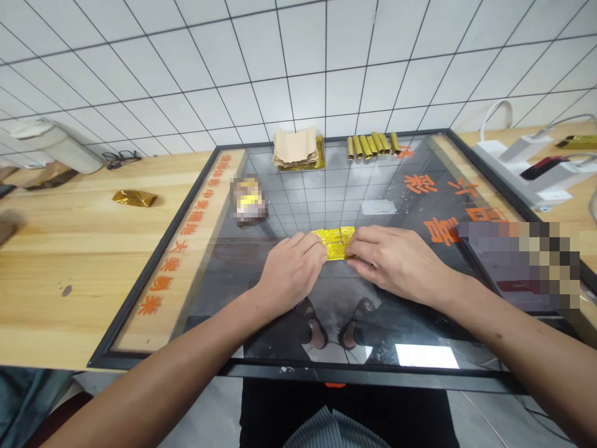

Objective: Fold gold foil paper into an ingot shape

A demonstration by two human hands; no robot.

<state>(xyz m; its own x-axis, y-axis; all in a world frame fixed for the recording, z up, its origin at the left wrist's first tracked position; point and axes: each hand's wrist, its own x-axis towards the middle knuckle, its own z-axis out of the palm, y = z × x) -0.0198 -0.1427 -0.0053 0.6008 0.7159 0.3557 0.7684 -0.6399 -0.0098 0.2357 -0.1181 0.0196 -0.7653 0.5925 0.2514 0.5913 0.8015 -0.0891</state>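
Note:
A shiny gold foil paper [334, 244] with crease lines lies on the dark glass panel between my two hands. My left hand [293, 264] grips its left end, fingers curled and pressed down. At the opposite end my right hand [389, 258] pinches the paper between thumb and fingers. The parts of the paper under my fingertips are hidden. Beyond my hands, a stack of brown paper sheets with gold foil backing [296, 149] rests at the panel's far edge. To its right, several rolled gold paper tubes [372, 146] lie side by side.
The black-framed glass panel [298, 186] lies on a wooden table [51, 267] against a tiled wall. A blurred-out packet [249, 200] is left of centre, a phone-like device [508, 267] at right. Further right is a power strip [527, 168]; gold foil [135, 198] and glasses [120, 158] are left.

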